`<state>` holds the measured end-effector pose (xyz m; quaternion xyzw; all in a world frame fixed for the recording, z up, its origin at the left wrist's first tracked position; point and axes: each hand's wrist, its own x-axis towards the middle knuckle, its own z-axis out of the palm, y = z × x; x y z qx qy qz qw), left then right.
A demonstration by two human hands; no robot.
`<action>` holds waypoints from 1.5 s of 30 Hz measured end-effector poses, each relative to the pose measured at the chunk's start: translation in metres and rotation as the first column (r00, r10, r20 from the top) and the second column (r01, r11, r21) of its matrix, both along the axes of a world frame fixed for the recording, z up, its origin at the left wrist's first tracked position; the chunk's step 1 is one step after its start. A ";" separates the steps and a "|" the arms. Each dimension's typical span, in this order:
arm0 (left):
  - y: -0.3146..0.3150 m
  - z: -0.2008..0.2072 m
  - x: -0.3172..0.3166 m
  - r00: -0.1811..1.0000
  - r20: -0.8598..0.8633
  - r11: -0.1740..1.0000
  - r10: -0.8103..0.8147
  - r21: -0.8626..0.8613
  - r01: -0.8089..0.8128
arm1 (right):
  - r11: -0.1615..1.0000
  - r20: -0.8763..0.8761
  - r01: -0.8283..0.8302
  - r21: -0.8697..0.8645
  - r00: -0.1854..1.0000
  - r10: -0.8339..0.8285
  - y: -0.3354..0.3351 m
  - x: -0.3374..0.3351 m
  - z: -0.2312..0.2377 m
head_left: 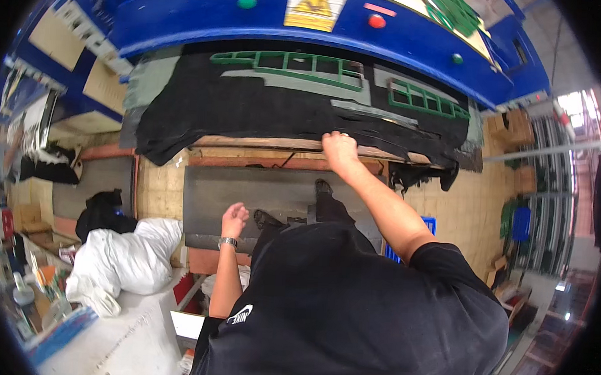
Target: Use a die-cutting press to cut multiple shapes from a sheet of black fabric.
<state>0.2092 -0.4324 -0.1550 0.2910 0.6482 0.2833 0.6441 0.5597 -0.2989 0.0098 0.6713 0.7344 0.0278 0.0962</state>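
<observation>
A sheet of black fabric (237,107) covers most of the press bed, and its near edge hangs unevenly over the front. My right hand (340,149) is closed on that near edge, right of the middle, with the fingertips partly hidden. Two green frame-shaped cutting dies lie toward the back: a longer, tapered die (309,68) and a shorter die (428,99) to its right. Grey gaps show around them where the fabric is cut away. My left hand (235,219) hangs low in the air, holding nothing, its fingers loosely bent and apart.
Behind the bed runs the blue press beam (207,16), with a green button (247,1), a red button (377,20) and a yellow warning sign (315,4). A dark mat (213,197) lies underfoot. White sacks (126,257) stand at the left; cardboard boxes (514,128) at the right.
</observation>
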 end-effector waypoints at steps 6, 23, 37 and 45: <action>0.080 0.114 0.089 0.994 -0.074 0.954 -0.080 0.283 0.097 | 0.993 -0.329 -0.097 -0.060 0.942 0.073 -0.017 0.038 0.043; 0.249 0.231 0.283 0.946 -0.323 0.920 -0.038 0.359 0.160 | 0.793 -0.849 0.531 -0.297 0.233 -0.475 0.056 0.425 0.047; 0.409 0.168 0.275 0.732 -0.676 0.981 0.082 -0.076 -0.180 | 0.561 -0.690 0.491 -0.667 -0.122 -0.714 0.098 0.435 0.038; 0.370 0.182 0.282 0.889 -0.235 0.920 0.392 0.095 -0.380 | 0.552 -0.770 0.670 -0.497 -0.047 -0.636 0.113 0.448 -0.033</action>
